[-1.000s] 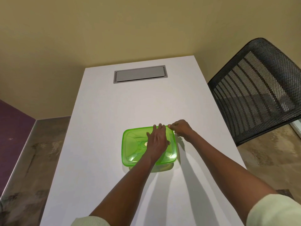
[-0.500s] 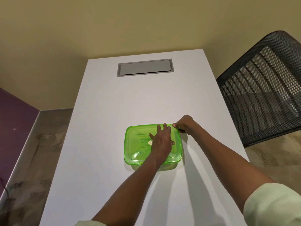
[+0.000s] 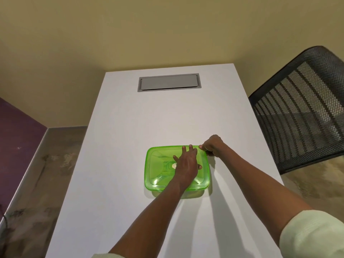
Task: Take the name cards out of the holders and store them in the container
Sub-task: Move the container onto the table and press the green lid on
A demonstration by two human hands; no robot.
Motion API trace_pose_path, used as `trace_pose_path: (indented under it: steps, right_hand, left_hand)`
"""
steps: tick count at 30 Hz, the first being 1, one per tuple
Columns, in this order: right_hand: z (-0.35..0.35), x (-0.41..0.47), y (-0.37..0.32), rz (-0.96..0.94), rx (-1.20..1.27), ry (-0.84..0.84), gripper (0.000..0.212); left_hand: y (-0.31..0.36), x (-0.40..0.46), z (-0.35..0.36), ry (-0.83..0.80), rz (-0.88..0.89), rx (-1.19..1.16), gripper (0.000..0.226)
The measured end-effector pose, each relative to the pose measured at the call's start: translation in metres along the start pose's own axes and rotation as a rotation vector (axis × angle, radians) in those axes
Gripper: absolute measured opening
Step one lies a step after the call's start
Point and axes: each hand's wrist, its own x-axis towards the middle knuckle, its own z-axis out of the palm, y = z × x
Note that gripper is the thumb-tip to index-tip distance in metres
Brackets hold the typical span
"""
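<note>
A translucent green container [image 3: 158, 170] with its green lid on sits in the middle of the white table [image 3: 130, 127]. My left hand [image 3: 186, 164] lies flat on top of the lid, fingers spread, pressing down on its right half. My right hand [image 3: 211, 146] pinches the lid's far right corner with curled fingers. No name cards or card holders show anywhere in this view, and the container's inside is hidden by the lid and my hand.
A grey cable hatch [image 3: 169, 82] is set into the table near its far end. A black mesh chair [image 3: 301, 112] stands close to the table's right edge. A beige wall rises behind the table, and bare floor lies to the left.
Both hands stay on the lid in nearly the same pose. The view has shifted, so the container and chair sit further right in the picture.
</note>
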Motion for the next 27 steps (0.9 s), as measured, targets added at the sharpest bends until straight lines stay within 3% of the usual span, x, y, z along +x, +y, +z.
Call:
trace_pose_path:
  steps: [3, 6, 11, 14, 17, 19, 23, 27]
  right_hand:
    - [0.0, -0.008, -0.005, -0.048, -0.048, 0.0, 0.029]
    - [0.005, -0.014, -0.018, -0.144, -0.137, -0.013, 0.018]
    - [0.028, -0.029, -0.044, -0.415, -0.34, -0.101, 0.023]
    - [0.048, -0.034, -0.056, -0.556, -0.405, -0.131, 0.022]
    - [0.071, -0.035, -0.069, -0.61, -0.461, -0.174, 0.025]
    - [0.085, -0.035, -0.078, -0.627, -0.467, -0.204, 0.026]
    - [0.111, -0.038, -0.093, -0.649, -0.488, -0.259, 0.03]
    - [0.13, -0.039, -0.102, -0.597, -0.492, -0.277, 0.035]
  left_hand:
    - [-0.006, -0.005, 0.001, 0.054, -0.001, -0.065, 0.066]
    - [-0.023, -0.014, -0.008, 0.261, -0.024, -0.23, 0.052]
    - [-0.07, -0.023, -0.036, 0.565, -0.183, -0.336, 0.037]
    - [-0.093, -0.022, -0.047, 0.649, -0.303, -0.372, 0.034]
    - [-0.112, -0.014, -0.054, 0.588, -0.534, -0.503, 0.033]
    - [-0.119, -0.009, -0.058, 0.515, -0.594, -0.539, 0.023]
    - [-0.13, -0.004, -0.055, 0.454, -0.698, -0.741, 0.048]
    - [-0.135, -0.003, -0.061, 0.386, -0.822, -1.126, 0.026]
